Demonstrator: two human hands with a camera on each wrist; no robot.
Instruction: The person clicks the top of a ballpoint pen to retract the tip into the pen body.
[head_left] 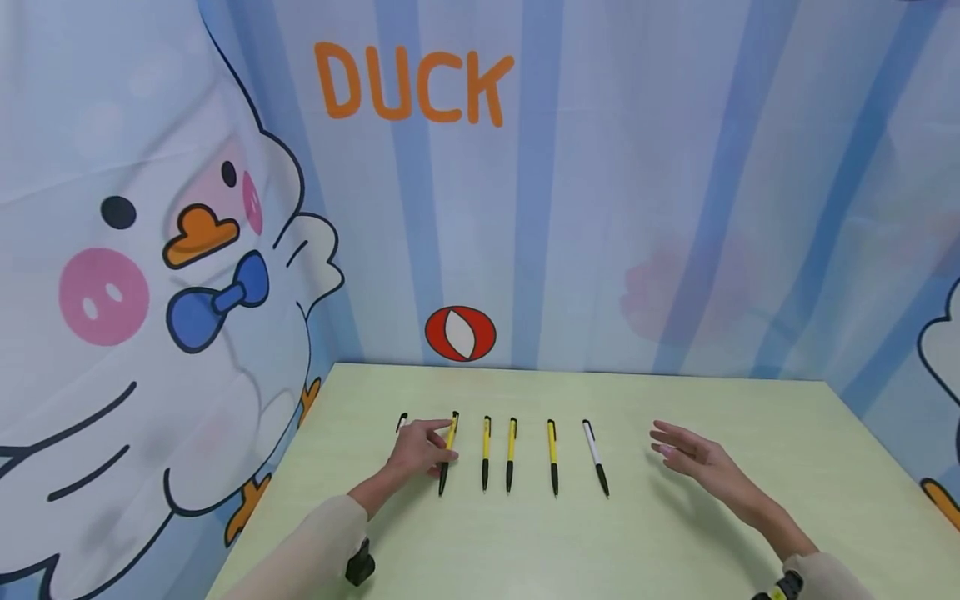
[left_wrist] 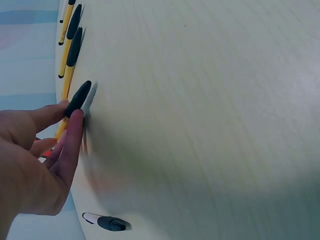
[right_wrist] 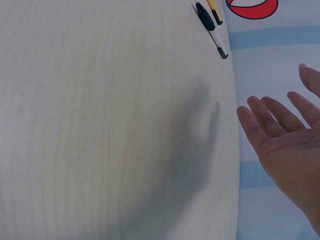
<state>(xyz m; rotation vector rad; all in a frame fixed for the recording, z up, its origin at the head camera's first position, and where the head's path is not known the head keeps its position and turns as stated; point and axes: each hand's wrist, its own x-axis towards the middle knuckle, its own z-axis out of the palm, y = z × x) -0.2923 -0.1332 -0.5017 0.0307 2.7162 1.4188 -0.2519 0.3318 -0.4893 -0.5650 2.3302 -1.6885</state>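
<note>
My left hand (head_left: 417, 450) pinches a yellow ballpoint pen (left_wrist: 78, 99) between thumb and fingers, around its black grip. In the left wrist view the pen's black tip end sticks out past the fingertips, with a shadow beside it. Left of that hand lies a white pen (left_wrist: 106, 222), mostly hidden behind the hand in the head view. To the right, three yellow pens (head_left: 486, 454) and another white pen (head_left: 595, 454) lie in a row, tips toward me. My right hand (head_left: 697, 468) hovers over the table's right side, holding nothing, its fingers loosely extended.
The pale yellow table (head_left: 450, 550) ends at a blue striped backdrop (head_left: 600, 167) printed with ducks and lettering. Dark devices (head_left: 361, 563) are strapped at both wrists.
</note>
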